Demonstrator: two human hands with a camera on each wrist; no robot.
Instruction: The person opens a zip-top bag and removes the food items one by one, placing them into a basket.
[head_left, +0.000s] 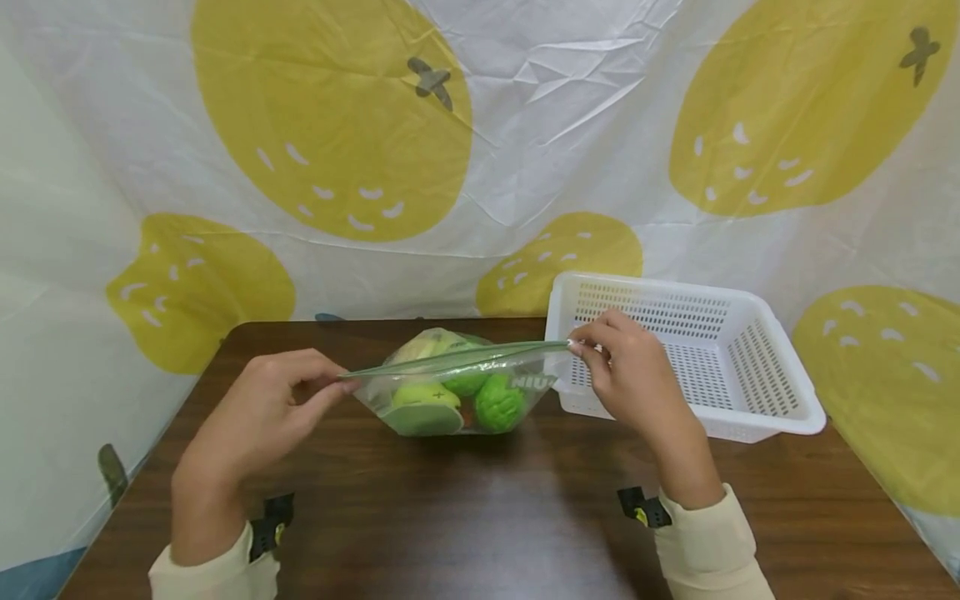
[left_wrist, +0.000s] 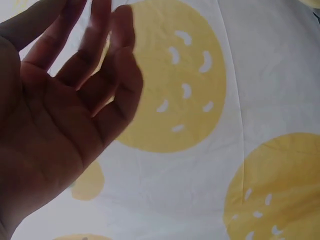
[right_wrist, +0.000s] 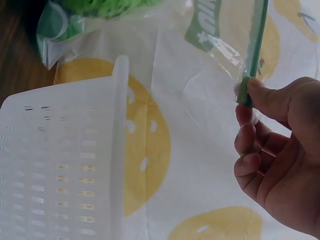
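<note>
A clear zip bag with a green zip strip along its top stands on the dark wooden table, filled with several green and yellowish toy-like vegetables or fruits. One is a bumpy bright green piece. My left hand pinches the left end of the strip between thumb and fingers. At the other end, my right hand pinches the strip's corner, where the right wrist view shows a green slider under the thumb. The strip is stretched nearly straight between both hands. In the left wrist view the left fingertips are cut off.
A white perforated plastic basket sits at the table's back right, just behind and beside my right hand. Behind the table hangs a white cloth printed with yellow lemons.
</note>
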